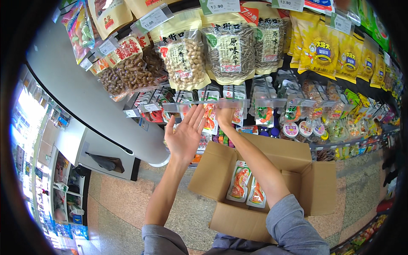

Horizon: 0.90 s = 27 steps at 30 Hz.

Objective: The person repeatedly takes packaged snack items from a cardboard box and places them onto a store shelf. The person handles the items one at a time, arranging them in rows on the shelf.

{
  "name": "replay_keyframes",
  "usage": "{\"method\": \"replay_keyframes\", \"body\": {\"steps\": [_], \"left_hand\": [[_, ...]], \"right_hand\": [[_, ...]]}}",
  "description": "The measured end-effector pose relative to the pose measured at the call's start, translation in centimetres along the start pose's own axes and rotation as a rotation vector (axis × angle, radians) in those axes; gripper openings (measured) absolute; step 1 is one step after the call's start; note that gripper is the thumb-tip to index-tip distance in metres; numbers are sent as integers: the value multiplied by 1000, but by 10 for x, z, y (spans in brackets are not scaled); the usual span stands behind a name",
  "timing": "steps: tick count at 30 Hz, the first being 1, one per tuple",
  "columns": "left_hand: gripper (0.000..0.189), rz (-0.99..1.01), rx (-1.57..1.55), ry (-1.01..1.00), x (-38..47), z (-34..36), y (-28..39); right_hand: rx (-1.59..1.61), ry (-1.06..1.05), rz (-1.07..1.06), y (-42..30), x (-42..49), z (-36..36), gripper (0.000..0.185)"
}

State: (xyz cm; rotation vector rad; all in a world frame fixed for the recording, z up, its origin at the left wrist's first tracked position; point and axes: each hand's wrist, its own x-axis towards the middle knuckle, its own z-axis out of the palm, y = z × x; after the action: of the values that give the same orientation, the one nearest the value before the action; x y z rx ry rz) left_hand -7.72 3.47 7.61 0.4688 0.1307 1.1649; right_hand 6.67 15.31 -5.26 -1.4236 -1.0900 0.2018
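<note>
My left hand is raised palm up, fingers apart, holding nothing; its fingertips are at the clear plastic label strip of the hanging snack row. Close to its right, my right hand reaches up to the same row, its fingers partly hidden behind the strip. Between the two hands hangs a white-and-orange snack pouch. Whether my right hand grips a pouch cannot be made out. Below my right forearm is an open cardboard box, with two similar pouches lying inside.
Large bags of peanuts and sunflower seeds hang above my hands, with yellow snack bags to the right. Round-lidded jars stand lower down. A thick grey column rises at the left, near a white counter.
</note>
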Motion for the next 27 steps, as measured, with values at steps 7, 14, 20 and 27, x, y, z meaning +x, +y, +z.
{"method": "replay_keyframes", "body": {"steps": [7,14,20,27], "left_hand": [[77,-9,-24,18,0,-4,-2],[79,2,-6,117,-1,-17,-9],[83,-18,-6,156,5,-25,-19],[82,-36,-4,186,2,-36,-21]], "right_hand": [[37,-23,-12,12,8,5,10],[144,51,-116,19,6,4,3],[89,46,-187,17,-1,-8,4],[42,-58,-57,-8,-26,-50,23]]}}
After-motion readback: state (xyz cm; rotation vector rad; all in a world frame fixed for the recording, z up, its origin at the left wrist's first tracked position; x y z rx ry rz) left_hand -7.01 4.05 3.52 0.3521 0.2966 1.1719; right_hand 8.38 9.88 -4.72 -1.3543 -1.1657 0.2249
